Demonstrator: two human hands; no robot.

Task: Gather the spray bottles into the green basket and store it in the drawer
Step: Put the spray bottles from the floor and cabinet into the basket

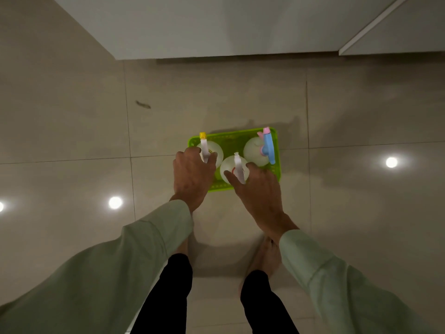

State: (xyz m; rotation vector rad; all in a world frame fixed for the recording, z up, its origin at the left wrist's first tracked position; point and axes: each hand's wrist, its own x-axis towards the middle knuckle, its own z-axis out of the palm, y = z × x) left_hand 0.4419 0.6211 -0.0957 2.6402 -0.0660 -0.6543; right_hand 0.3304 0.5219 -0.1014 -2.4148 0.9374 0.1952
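Head view: green basket (pixel 240 138) on the floor (pixel 72 131) holds three spray bottles (pixel 256 151); left hand (pixel 192 174) and right hand (pixel 258 189), fingers spread and grasping nothing, hover over them, probably to lift it.

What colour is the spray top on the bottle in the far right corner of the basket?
Blue, with pink bits, on that spray bottle; head view.
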